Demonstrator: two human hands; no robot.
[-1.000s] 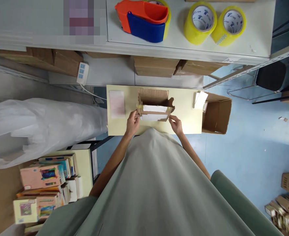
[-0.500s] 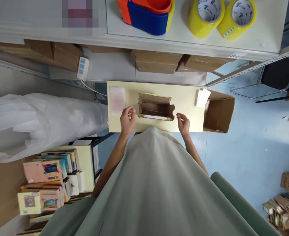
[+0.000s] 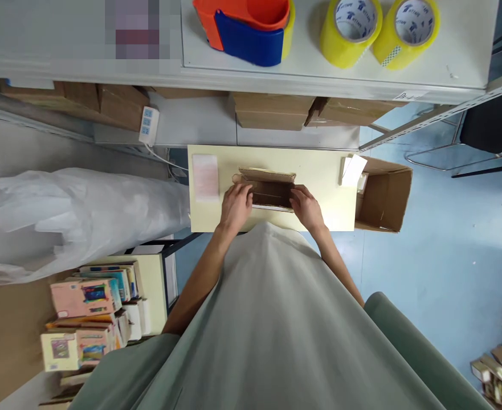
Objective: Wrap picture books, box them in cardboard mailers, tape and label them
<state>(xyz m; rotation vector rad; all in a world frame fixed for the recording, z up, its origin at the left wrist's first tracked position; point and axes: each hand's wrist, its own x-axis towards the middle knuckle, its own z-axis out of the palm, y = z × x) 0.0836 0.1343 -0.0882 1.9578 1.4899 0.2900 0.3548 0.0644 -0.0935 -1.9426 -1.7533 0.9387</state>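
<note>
A small brown cardboard box (image 3: 270, 183) with its flaps up stands on a pale yellow table (image 3: 319, 171). My left hand (image 3: 236, 205) grips the box's left end, fingers curled over the side flap. My right hand (image 3: 306, 206) holds the right end the same way. A strip of white shows inside the box near its front wall. A pink-white sheet (image 3: 205, 177) lies flat on the table left of the box.
An open cardboard carton (image 3: 383, 196) sits at the table's right end with white paper (image 3: 353, 169) on its edge. A shelf above carries an orange-blue tape dispenser (image 3: 246, 25) and two yellow tape rolls (image 3: 379, 25). Plastic-wrapped bulk (image 3: 75, 222) and stacked books (image 3: 92, 319) lie left.
Both hands, which had drawn away from the box half a second ago, have closed in on its two ends. The side flaps are now pressed inward under my fingers.
</note>
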